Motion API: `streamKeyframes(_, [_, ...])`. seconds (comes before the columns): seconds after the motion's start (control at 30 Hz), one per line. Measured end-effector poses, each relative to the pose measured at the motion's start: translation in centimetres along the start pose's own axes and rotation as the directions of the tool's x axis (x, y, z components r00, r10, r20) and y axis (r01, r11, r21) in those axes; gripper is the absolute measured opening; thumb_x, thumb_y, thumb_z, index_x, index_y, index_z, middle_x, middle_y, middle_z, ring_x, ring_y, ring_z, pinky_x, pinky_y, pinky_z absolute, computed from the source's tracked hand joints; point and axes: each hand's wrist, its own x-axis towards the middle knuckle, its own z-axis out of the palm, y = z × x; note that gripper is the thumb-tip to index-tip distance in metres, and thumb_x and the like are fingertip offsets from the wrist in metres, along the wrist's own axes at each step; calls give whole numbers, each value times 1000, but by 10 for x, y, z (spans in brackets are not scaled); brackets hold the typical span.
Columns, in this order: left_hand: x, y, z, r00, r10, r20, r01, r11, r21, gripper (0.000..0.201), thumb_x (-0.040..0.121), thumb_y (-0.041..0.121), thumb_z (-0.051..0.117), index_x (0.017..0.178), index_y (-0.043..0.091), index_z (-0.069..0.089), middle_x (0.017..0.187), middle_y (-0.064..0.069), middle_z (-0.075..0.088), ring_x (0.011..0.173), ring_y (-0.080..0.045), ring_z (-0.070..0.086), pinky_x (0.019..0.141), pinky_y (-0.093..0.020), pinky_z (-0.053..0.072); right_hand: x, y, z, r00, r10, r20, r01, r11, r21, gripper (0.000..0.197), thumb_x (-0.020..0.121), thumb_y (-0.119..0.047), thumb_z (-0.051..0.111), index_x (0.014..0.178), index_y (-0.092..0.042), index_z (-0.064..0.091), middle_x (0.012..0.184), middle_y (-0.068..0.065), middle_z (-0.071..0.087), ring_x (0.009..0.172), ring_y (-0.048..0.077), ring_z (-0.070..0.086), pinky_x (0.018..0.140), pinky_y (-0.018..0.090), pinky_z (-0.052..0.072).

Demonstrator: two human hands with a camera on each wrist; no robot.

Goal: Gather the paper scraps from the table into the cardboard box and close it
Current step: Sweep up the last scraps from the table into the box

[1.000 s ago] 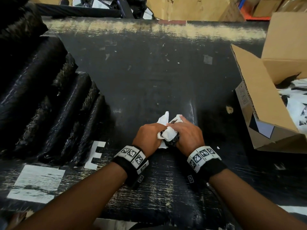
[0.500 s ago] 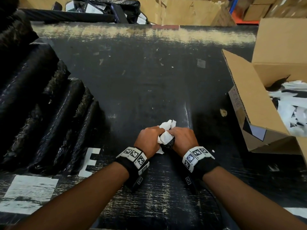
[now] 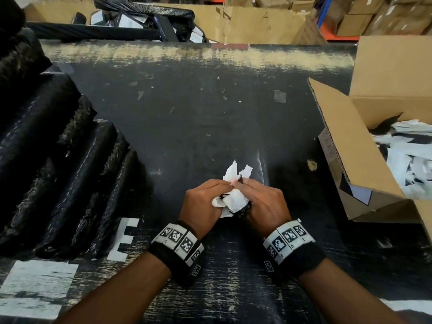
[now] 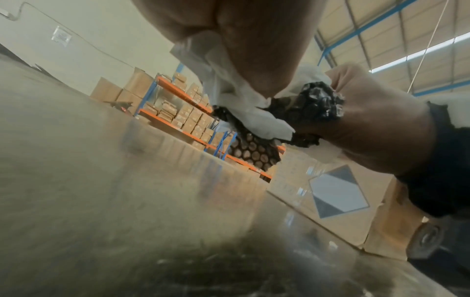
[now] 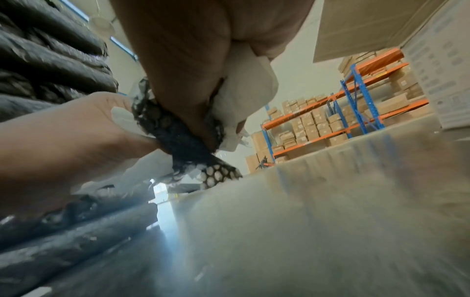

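Note:
A bunch of white paper scraps [image 3: 235,199] with some black honeycomb wrap is squeezed between both hands near the front middle of the black table [image 3: 198,127]. My left hand [image 3: 204,203] grips the bunch from the left and my right hand [image 3: 261,203] from the right, fingers curled round it. In the left wrist view the white scraps [image 4: 254,112] and black wrap [image 4: 315,100] hang from the fingers just above the tabletop. The right wrist view shows the same bunch [image 5: 244,90]. The open cardboard box [image 3: 350,146] stands at the right, with several white scraps [image 3: 409,160] inside.
Black wrapped rolls [image 3: 53,164] are stacked along the table's left side. A small tan scrap [image 3: 311,164] lies on the table beside the box. Cardboard boxes and black packages [image 3: 149,17] stand beyond the far edge. Orange and blue shelving [image 5: 356,104] stands in the background.
Both hands have stayed pressed together on the bunch, squeezing it tighter and shifting slightly. The head view has tilted a little, bringing more of the box into view.

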Motion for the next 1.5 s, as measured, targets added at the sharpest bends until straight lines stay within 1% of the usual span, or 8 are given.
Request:
streamKeyframes(0.13, [-8, 14, -6, 985, 85, -149, -86, 996, -4, 23, 81, 0, 78, 103, 5, 80, 111, -5, 76, 99, -10, 73, 84, -26, 60, -13, -16, -17, 982, -7, -189, 14, 999, 33, 44, 77, -12, 86, 119, -6, 73, 119, 7, 73, 101, 18, 73, 81, 32, 60])
streamKeyframes(0.27, [-16, 40, -10, 960, 156, -232, -157, 988, 13, 17, 88, 8, 71, 102, 6, 81, 109, -4, 77, 98, -9, 73, 83, -21, 59, -29, -31, -36, 957, 40, -289, -15, 996, 89, 45, 77, -12, 87, 119, -4, 72, 123, 8, 71, 106, 17, 71, 87, 30, 59])
streamKeyframes(0.43, [-21, 79, -6, 957, 172, -233, -181, 983, -17, 23, 87, 1, 66, 103, 7, 81, 111, -2, 77, 104, -7, 72, 87, -21, 58, -49, -36, -65, 942, 61, -329, -26, 994, 109, 45, 79, -12, 86, 120, -3, 71, 126, 8, 69, 117, 15, 67, 95, 31, 57])
streamKeyframes(0.63, [-25, 138, 18, 936, 267, -227, -279, 960, -18, 46, 69, -18, 84, 104, 10, 79, 113, -1, 75, 104, -6, 72, 84, -25, 60, -84, -24, -122, 903, 53, -426, -8, 994, 108, 41, 81, -9, 84, 119, -3, 71, 124, 10, 69, 117, 15, 67, 94, 31, 57])
streamKeyframes(1.0, [-37, 312, 124, 879, 368, -305, -406, 911, -71, 26, 82, -10, 77, 104, 4, 78, 112, -6, 75, 105, -9, 72, 88, -28, 59, -181, 52, -277, 829, -12, -559, 69, 994, 81, 43, 76, 7, 80, 117, -4, 73, 122, 10, 71, 113, 17, 69, 93, 33, 58])
streamKeyframes(1.13, [-37, 368, 172, 877, 346, -333, -400, 910, -106, 23, 84, -8, 70, 102, 1, 80, 110, -7, 76, 104, -12, 73, 87, -28, 59, -212, 85, -328, 809, -31, -587, 38, 999, -1, 52, 68, 16, 80, 115, -5, 74, 119, 8, 72, 109, 14, 70, 97, 24, 54])
streamKeyframes(1.33, [-12, 412, 225, 888, 389, -245, -436, 881, -185, 43, 69, -22, 75, 105, 2, 79, 112, -6, 76, 108, -16, 72, 89, -39, 59, -232, 139, -386, 823, -46, -567, 6, 997, -72, 41, 74, -3, 85, 114, -8, 75, 115, 5, 74, 106, 14, 71, 93, 27, 56])
streamKeyframes(1.5, [42, 427, 249, 902, 413, -128, -432, 876, -213, 44, 71, -14, 73, 111, 6, 77, 113, -4, 76, 105, -20, 72, 88, -42, 57, -201, 188, -423, 850, -82, -521, 34, 994, -101, 28, 77, -15, 83, 105, -9, 78, 104, 6, 77, 98, 19, 73, 86, 36, 59])
